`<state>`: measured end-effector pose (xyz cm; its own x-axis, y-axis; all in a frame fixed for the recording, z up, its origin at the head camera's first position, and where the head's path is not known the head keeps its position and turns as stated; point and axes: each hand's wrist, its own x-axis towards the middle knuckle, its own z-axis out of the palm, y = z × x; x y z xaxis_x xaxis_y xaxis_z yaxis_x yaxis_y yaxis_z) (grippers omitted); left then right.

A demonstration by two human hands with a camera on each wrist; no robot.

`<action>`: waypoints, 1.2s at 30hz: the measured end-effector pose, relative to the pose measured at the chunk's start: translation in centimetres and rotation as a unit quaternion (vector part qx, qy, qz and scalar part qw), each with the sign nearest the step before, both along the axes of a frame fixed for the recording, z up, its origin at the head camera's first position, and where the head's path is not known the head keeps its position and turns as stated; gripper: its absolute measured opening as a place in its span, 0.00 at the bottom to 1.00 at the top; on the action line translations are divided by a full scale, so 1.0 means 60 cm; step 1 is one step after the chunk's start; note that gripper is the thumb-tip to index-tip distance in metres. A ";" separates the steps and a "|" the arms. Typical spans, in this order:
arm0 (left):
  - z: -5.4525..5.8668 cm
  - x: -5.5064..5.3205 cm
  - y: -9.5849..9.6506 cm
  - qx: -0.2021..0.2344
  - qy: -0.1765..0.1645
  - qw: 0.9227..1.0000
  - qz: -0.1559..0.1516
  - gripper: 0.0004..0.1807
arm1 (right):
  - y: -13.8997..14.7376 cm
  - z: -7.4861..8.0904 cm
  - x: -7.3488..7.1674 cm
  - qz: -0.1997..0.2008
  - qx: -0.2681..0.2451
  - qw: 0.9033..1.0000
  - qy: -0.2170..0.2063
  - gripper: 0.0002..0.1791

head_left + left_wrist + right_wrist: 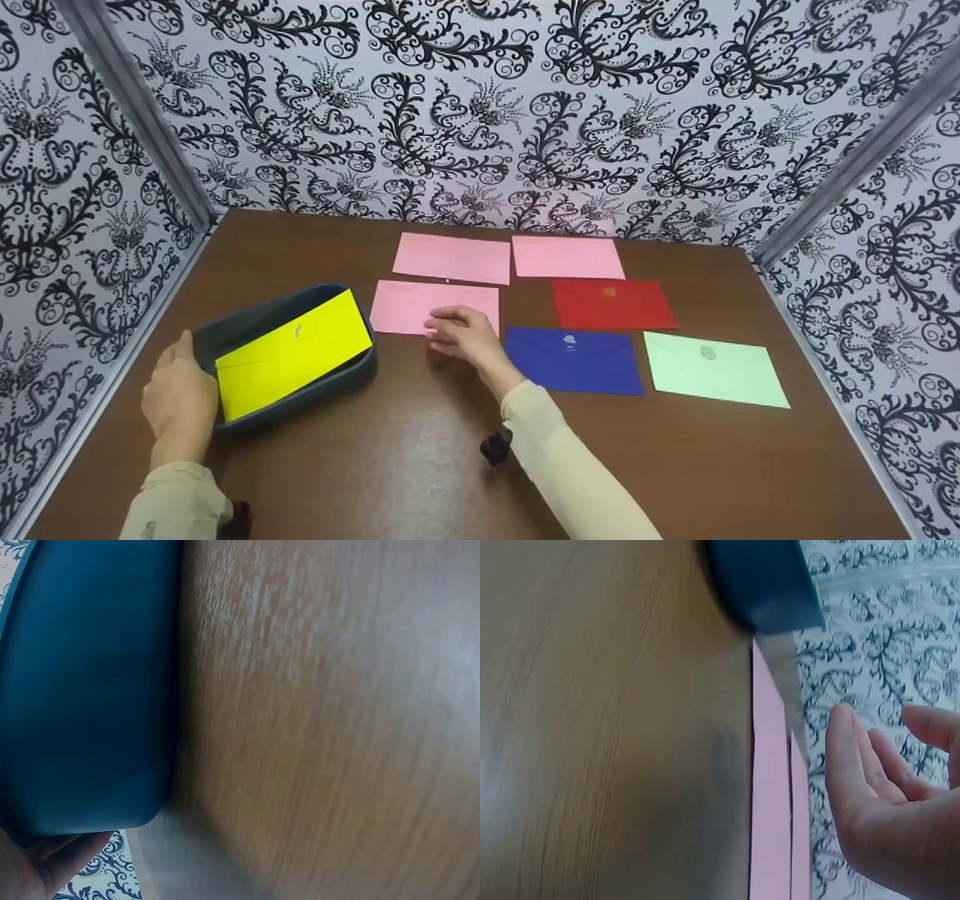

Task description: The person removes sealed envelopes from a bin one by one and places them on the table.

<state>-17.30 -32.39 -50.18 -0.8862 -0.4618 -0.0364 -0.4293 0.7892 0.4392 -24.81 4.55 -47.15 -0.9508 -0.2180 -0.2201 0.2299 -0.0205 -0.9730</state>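
At the left of the head view, my left hand (180,394) grips the left end of a dark blue-grey plastic bin (296,416). In the left wrist view its fingers (71,859) curl against the end of the bin. A yellow envelope (292,352) lies slanted in the bin, overlapping its front rim. My right hand (466,337) hovers over the lower right part of the nearest pink envelope (405,304). Its fingers are loosely bent, with nothing between thumb and fingertips in the right wrist view. A blue envelope (574,367) lies just right of this hand.
Two more pink envelopes, one left (450,257) and one right (568,256), lie at the back of the brown table (360,472). A red envelope (619,307) and a light green envelope (712,375) lie to the right. Patterned walls (450,112) enclose the table's back and sides.
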 end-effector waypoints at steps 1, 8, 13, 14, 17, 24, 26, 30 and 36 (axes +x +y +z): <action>0.000 0.000 0.000 0.000 -0.001 1.000 0.000 0.35 | -0.006 0.002 0.002 0.008 -0.002 1.000 0.000 0.19; 0.000 0.000 -0.001 0.000 -0.004 1.000 -0.003 0.35 | -0.045 0.011 0.016 0.052 0.011 0.999 0.001 0.19; 0.001 -0.001 -0.002 0.002 -0.008 1.000 -0.005 0.35 | -0.064 0.011 0.019 0.060 0.031 0.998 -0.003 0.18; 0.000 -0.001 -0.003 0.002 -0.008 1.000 -0.004 0.35 | -0.067 0.011 0.020 0.060 0.036 0.998 -0.003 0.17; 0.000 -0.001 -0.003 0.004 -0.005 1.000 -0.004 0.35 | -0.075 0.008 0.023 0.064 0.045 0.997 -0.003 0.18; 0.000 0.000 0.003 0.001 0.008 1.000 0.002 0.34 | -0.084 0.000 0.024 0.076 0.033 0.997 0.006 0.19; 0.000 0.000 0.005 -0.002 0.015 1.000 0.005 0.34 | -0.085 -0.001 0.024 0.073 0.030 0.997 0.009 0.18; 0.001 0.000 0.005 0.000 0.014 1.000 0.006 0.34 | -0.087 -0.001 0.024 0.072 0.033 0.997 0.008 0.20; 0.001 0.000 0.002 0.002 0.003 1.000 0.004 0.35 | -0.093 0.005 0.026 0.076 0.025 0.997 -0.012 0.21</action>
